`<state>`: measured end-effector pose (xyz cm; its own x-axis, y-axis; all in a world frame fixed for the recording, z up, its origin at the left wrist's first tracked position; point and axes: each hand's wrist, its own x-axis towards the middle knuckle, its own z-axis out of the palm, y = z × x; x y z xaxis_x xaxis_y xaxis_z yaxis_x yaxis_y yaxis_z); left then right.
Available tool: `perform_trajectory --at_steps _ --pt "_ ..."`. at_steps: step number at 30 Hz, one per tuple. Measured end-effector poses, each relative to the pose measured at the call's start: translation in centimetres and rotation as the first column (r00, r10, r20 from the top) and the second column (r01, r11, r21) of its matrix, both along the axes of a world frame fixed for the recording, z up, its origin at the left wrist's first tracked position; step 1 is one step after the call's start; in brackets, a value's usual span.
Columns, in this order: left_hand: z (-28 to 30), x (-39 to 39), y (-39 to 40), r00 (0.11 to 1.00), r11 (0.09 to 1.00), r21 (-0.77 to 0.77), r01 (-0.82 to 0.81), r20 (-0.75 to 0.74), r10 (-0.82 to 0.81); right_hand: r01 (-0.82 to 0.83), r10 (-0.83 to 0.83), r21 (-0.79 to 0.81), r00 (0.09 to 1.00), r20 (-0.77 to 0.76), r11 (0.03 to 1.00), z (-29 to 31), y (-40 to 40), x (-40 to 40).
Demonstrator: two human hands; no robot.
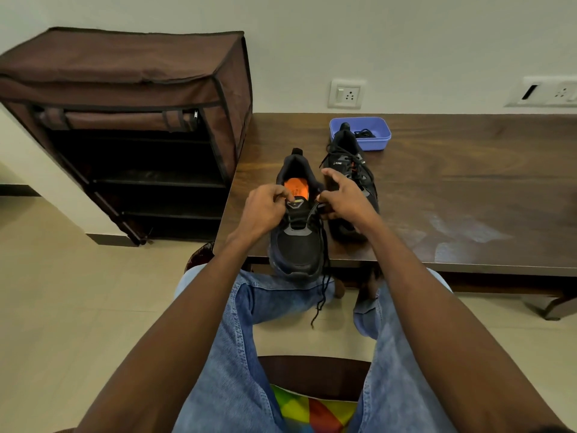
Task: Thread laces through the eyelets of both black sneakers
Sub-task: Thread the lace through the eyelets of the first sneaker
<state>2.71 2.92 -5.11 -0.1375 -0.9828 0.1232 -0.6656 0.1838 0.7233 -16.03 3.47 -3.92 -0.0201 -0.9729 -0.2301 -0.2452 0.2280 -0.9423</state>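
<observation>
Both arms outstretched; left grip [267, 207] curled, right grip [343, 195] pinching.

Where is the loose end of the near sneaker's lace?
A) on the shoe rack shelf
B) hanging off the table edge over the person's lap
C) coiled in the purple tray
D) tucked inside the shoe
B: the lace end trails from the near sneaker past the table edge and dangles over the jeans. The lace in the purple tray is a separate bundle.
</observation>
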Motion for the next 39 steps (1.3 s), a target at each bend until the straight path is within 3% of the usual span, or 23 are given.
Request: perform_trajectory --at_steps 9,13,15,16,17,18,19,20,21,24,27,28,30,32,34,36,37,38,39 --pt "1.4 -2.5 -0.9 0.965 0.935 0.326 0.143 0.164 -0.205 -0.04 0.04 -0.025 0.999 0.004 0.999 -0.1 0.4 0.2" --pt "1.2 -2.2 0.4 0.993 0.954 0.278 0.11 0.007 -0.116 -0.039 0.04 -0.052 0.999 0.025 0.998 -0.3 0.8 0.5" --pt "0.6 -1.3 0.8 0.985 0.961 0.268 0.074 -0.173 -0.027 -0.031 0.033 -0.055 0.999 0.031 0.998 -0.6 0.7 0.6" --pt "0.2 -0.8 0.9 0.946 0.957 0.287 0.027 -0.317 0.069 -0.023 0.024 -0.047 0.999 0.04 0.999 -0.7 0.7 0.6" --pt "-0.2 -0.2 0.9 0.848 0.939 0.343 -0.032 -0.488 0.207 -0.018 0.02 -0.039 0.998 0.052 0.999 -0.6 0.8 0.7" --pt "-0.8 0.3 1.0 0.692 0.903 0.423 -0.079 -0.629 0.355 -0.015 0.017 -0.034 0.998 0.066 0.999 -0.6 0.8 0.7" --pt "-1.5 0.7 1.0 0.543 0.869 0.484 -0.104 -0.704 0.457 -0.017 0.02 -0.038 0.997 0.069 0.999 -0.6 0.7 0.7" --pt "-2.1 0.9 1.3 0.467 0.852 0.51 -0.114 -0.73 0.5 -0.023 0.026 -0.046 0.998 0.062 0.999 -0.7 0.6 0.7" --pt "-2.3 0.9 1.6 0.473 0.851 0.508 -0.137 -0.721 0.507 -0.025 0.028 -0.052 0.998 0.051 0.998 -0.9 0.6 0.7" --pt "-1.4 0.2 1.5 0.721 0.913 0.35 -0.209 -0.575 0.386 -0.029 0.028 -0.085 0.999 -0.016 0.996 -1.1 0.4 0.8" --pt "0.3 -0.7 1.2 0.96 0.979 0.198 -0.051 -0.261 0.102 -0.046 0.042 -0.11 0.998 -0.036 0.993 -1.3 0.4 0.8" --pt "0.6 -1.1 1.3 0.996 0.984 0.181 0.003 -0.091 0.014 -0.052 0.048 -0.116 0.998 -0.037 0.992 -1.3 0.5 0.9" --pt "1.0 -1.9 1.7 0.965 0.985 0.163 0.049 0.248 -0.089 -0.056 0.049 -0.126 0.997 -0.053 0.991 -1.4 0.4 1.0" --pt "0.6 -2.1 2.0 0.934 0.991 0.122 0.046 0.348 -0.086 -0.056 0.045 -0.131 0.996 -0.079 0.99 -1.7 0.2 0.9" --pt "-0.4 -1.6 2.0 0.98 0.999 0.032 0.031 0.195 -0.036 -0.041 0.034 -0.107 0.997 -0.068 0.993 -1.8 0.1 0.9" --pt "-1.6 -0.5 1.9 0.967 0.986 0.03 -0.162 -0.196 0.164 -0.032 0.028 -0.098 0.999 -0.039 0.995 -1.7 0.1 0.9" --pt "-1.9 0.2 1.9 0.838 0.939 0.131 -0.318 -0.423 0.343 -0.026 0.024 -0.093 0.999 -0.032 0.995 -1.7 0.0 0.9" --pt "-2.4 1.0 1.7 0.645 0.853 0.266 -0.449 -0.565 0.515 -0.023 0.02 -0.093 0.999 -0.031 0.995 -1.8 0.0 0.9" --pt "-2.6 1.9 1.8 0.496 0.77 0.347 -0.536 -0.608 0.62 -0.018 0.014 -0.099 0.999 -0.042 0.995 -1.9 0.0 0.9"
